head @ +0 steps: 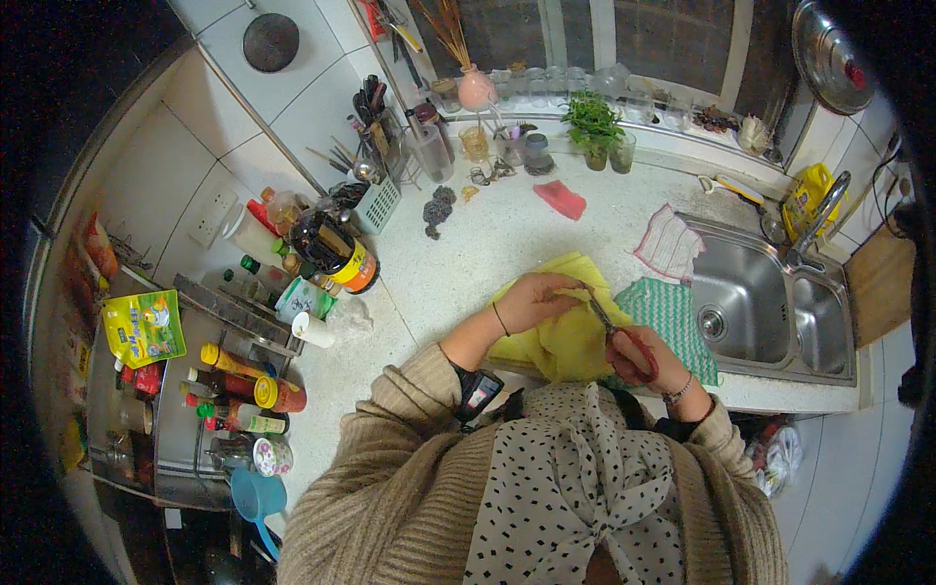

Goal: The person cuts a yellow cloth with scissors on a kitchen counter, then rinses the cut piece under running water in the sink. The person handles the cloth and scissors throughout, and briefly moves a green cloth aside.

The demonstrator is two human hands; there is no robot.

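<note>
My right hand (pixel 649 360) grips a pair of red-handled scissors (pixel 602 313), whose metal blades point up and to the left. The fingers of my left hand (pixel 540 298) pinch what looks like an edge of a yellow cloth (pixel 548 349) close to the blade tips. Whether the blades are touching the cloth is hard to see. The rest of the yellow cloth lies in folds on the counter in front of me, under both hands. Partly beneath my right forearm and hand is a green-and-white patterned cloth (pixel 676 322).
To the right is a steel double-bowl sink (pixel 746 314) with a striped cloth (pixel 669 241) by its rim. A red cloth (pixel 560 199) and a dark scouring pad (pixel 439 210) lie farther back. Bottles, including a large dark one (pixel 329 248), crowd the left. Potted greens (pixel 594 124) stand behind.
</note>
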